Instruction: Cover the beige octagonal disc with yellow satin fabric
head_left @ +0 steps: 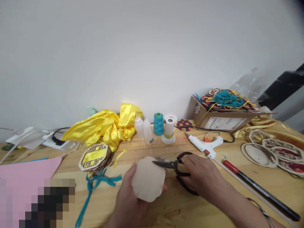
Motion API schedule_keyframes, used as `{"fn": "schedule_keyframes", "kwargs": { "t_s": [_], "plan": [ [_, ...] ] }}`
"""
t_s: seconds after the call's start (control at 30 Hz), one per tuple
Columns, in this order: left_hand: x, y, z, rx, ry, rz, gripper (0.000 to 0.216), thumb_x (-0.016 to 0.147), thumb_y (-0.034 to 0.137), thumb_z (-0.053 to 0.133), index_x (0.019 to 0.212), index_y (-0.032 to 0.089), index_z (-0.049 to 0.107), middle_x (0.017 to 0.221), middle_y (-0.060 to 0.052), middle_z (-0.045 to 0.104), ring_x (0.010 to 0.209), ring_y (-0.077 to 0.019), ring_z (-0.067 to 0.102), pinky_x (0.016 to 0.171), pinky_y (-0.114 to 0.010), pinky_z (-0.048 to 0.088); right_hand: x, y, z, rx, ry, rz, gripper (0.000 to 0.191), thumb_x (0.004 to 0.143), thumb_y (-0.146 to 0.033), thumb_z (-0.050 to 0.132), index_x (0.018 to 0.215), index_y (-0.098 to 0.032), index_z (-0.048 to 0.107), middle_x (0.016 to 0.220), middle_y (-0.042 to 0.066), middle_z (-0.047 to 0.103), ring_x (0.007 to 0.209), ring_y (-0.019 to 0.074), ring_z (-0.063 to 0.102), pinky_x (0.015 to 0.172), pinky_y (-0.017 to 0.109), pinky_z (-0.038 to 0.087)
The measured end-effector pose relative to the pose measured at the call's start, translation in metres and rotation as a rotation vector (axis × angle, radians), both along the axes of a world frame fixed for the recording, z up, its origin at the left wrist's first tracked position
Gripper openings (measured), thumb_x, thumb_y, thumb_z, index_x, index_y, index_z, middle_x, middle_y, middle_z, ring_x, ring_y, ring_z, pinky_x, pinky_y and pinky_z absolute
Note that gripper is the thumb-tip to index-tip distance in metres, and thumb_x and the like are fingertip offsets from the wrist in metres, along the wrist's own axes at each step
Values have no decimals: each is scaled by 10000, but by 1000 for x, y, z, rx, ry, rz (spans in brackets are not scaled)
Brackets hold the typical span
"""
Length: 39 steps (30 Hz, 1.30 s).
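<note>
My left hand (129, 193) grips a pale, scallop-edged disc (148, 180) from below and at its left side, with fingertips showing past its right edge. A pair of black-handled scissors (175, 166) is in my right hand (197, 171), fingers through and around the handles. The blades point left and lie over the disc's upper right edge; whether they touch it I cannot tell. Left of my hands, a stack of wooden lattice frames (93, 156) with yellow fabric inside has a teal tassel (89, 193) beside it.
A white glue gun (201, 144) and a long black-and-red marker (261, 190) lie to the right. Behind stand plastic bottles (147, 133), teal thread (158, 124), a white spool (169, 128) and yellow satin (104, 126). A full cardboard box (213, 119) sits back right.
</note>
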<state>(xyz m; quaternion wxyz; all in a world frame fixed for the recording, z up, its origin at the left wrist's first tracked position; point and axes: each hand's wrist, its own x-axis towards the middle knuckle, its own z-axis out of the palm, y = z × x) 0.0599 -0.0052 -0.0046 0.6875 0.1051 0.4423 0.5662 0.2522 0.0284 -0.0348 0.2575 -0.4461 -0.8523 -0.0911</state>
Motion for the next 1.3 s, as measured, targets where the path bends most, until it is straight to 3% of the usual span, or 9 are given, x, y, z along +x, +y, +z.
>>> {"fn": "schedule_keyframes", "kwargs": {
  "t_s": [0.2, 0.43, 0.57, 0.77, 0.9, 1.07, 1.2, 1.3],
  "plan": [
    [-1, 2, 3, -1, -36, -34, 294, 827, 338, 522, 1029, 143, 611, 783, -103, 723, 734, -292, 684, 573, -418, 572, 2, 0, -4, -46, -7, 4, 107, 724, -263, 631, 727, -160, 606, 659, 41, 670, 589, 177, 615, 510, 282, 346],
    [-9, 6, -2, 58, -106, -163, 417, 909, 421, 361, 1187, 169, 541, 1004, -133, 712, 823, -339, 682, 550, -423, 541, 2, 0, 12, -475, 25, -116, 244, 713, -420, 682, 717, -197, 583, 687, 5, 657, 630, 177, 608, 523, 259, 339],
    [-13, 8, -2, 81, -141, -179, 471, 926, 421, 303, 1119, 116, 605, 922, -147, 726, 800, -315, 677, 580, -423, 535, 2, -2, 21, -473, 14, -110, 361, 677, -530, 677, 755, -190, 585, 747, 34, 662, 691, 211, 608, 562, 279, 358],
    [-16, 6, -1, 132, -161, -175, 358, 871, 322, 411, 994, 109, 671, 962, -159, 715, 858, -403, 657, 594, -485, 521, 6, -1, 16, -338, 34, -85, 334, 678, -461, 699, 831, -178, 607, 813, 47, 662, 765, 226, 614, 621, 289, 383],
    [-17, 5, -1, 204, -176, -170, 291, 848, 250, 439, 940, 132, 688, 1032, -144, 698, 881, -396, 649, 587, -453, 521, 3, -2, 31, -429, 31, -151, 290, 711, -432, 665, 853, -186, 609, 830, 52, 663, 774, 232, 611, 627, 301, 392],
    [-13, 6, 2, 145, -223, -194, 324, 888, 295, 414, 1097, 149, 614, 1056, -128, 669, 890, -347, 644, 619, -420, 515, -7, -5, 48, -551, 26, -210, 136, 738, -309, 606, 819, -203, 581, 788, 37, 653, 723, 221, 598, 599, 300, 383],
    [-10, 7, 2, 164, -209, -189, 421, 919, 406, 352, 1278, 215, 459, 1071, -112, 642, 799, -289, 659, 568, -375, 503, -11, -4, 33, -568, 117, -132, 168, 718, -212, 582, 880, -180, 549, 886, 66, 629, 809, 220, 576, 673, 307, 413],
    [-9, 10, -3, 188, -154, -182, 500, 908, 491, 300, 1296, 203, 427, 1024, -126, 646, 727, -267, 660, 495, -333, 481, -10, -4, 19, -572, 177, -71, 154, 729, -179, 560, 881, -181, 538, 902, 64, 614, 829, 212, 561, 695, 303, 419]
  ]
}}
